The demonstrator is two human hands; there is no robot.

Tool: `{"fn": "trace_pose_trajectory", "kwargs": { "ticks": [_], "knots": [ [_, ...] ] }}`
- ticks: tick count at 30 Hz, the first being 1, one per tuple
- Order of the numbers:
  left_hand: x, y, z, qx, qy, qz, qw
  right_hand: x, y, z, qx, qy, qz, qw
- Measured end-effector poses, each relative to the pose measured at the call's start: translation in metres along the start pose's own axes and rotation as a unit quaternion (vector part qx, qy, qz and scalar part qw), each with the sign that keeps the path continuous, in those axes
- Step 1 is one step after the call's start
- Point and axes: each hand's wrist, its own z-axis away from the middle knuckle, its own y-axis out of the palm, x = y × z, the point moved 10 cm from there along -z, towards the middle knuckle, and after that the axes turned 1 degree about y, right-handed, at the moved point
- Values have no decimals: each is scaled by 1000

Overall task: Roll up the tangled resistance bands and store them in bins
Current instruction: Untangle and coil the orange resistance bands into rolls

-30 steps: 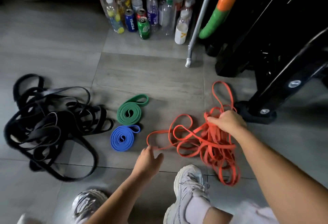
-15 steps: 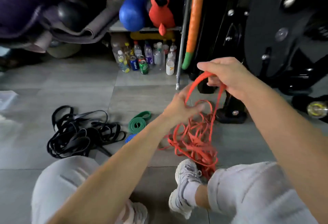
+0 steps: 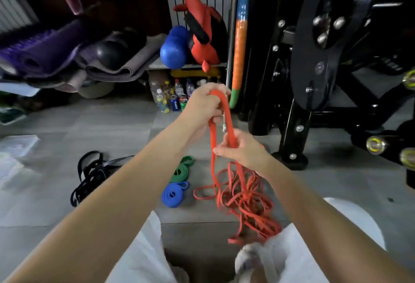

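A tangled orange resistance band [image 3: 244, 199] lies on the floor, with one loop pulled up in the air. My left hand [image 3: 205, 103] grips the top of that loop. My right hand [image 3: 240, 148] pinches the two strands lower down. A rolled green band [image 3: 180, 171] and a rolled blue band [image 3: 173, 194] lie on the floor left of the orange tangle. Further left is a pile of tangled black bands [image 3: 92, 175], partly hidden by my left forearm.
Bottles and cans [image 3: 173, 96] stand at the back under a shelf with a blue roller [image 3: 174, 49] and rolled mats [image 3: 67, 58]. A black weight machine [image 3: 314, 58] fills the right side. A clear plastic lid or bin [image 3: 15, 148] lies at the far left.
The orange band has been lifted from the floor. My left hand moved to the top of the raised loop and my right hand dropped lower on its strands. The view tilted upward.
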Motion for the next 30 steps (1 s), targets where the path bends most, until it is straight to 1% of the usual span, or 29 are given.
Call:
{"fn": "trace_pose_trajectory", "kwargs": {
  "ticks": [2, 4, 6, 7, 9, 10, 11, 12, 14, 15, 16, 17, 19, 20, 22, 24, 25, 27, 29, 30],
  "knots": [
    [-14, -8, 1, -13, 6, 83, 996, -9, 6, 1, 22, 2, 77, 997],
    [-26, -10, 3, -13, 7, 126, 992, -19, 6, 2, 21, 9, 124, 992],
    [-29, -10, 7, -14, -15, 182, 983, -24, 7, 0, -2, 5, 107, 994],
    [-29, -11, 10, -17, -31, 226, 973, -25, 14, 0, 4, 5, 78, 997],
    [-31, -17, 12, -30, -44, 315, 948, -38, 38, -1, 51, 29, 18, 998],
    [-35, -24, 11, -42, -41, 349, 935, -49, 51, 0, 73, 42, 20, 996],
    [-40, -33, 10, -56, -34, 378, 923, -65, 59, 1, 84, 54, 56, 993],
    [-47, -46, 8, -72, -22, 405, 911, -84, 64, 5, 88, 67, 116, 987],
    [-61, -77, 6, -111, 15, 434, 894, -132, 64, 17, 98, 94, 217, 967],
    [-64, -94, 7, -133, 31, 422, 896, -155, 57, 24, 92, 115, 235, 961],
    [-63, -111, 8, -156, 39, 386, 908, -172, 45, 29, 72, 141, 241, 958],
    [-57, -123, 10, -173, 36, 329, 928, -183, 29, 31, 38, 160, 244, 956],
    [-32, -133, 13, -181, 11, 180, 967, -171, 1, 24, -40, 157, 217, 963],
    [-15, -132, 15, -174, -2, 105, 979, -151, -9, 18, -71, 143, 172, 972],
    [19, -122, 18, -152, -26, -17, 988, -97, -21, 4, -117, 95, 33, 988],
    [49, -109, 20, -123, -51, -90, 987, -38, -35, -5, -157, 41, -94, 982],
    [62, -103, 21, -107, -65, -109, 986, -8, -41, -8, -163, 10, -130, 978],
    [78, -88, 24, -74, -88, -122, 986, 48, -46, -11, -140, -44, -181, 973],
    [82, -71, 28, -38, -88, -141, 985, 92, -50, -9, -105, -88, -204, 969],
    [79, -63, 31, -17, -82, -153, 985, 108, -52, -7, -96, -106, -196, 970]
  ]
}}
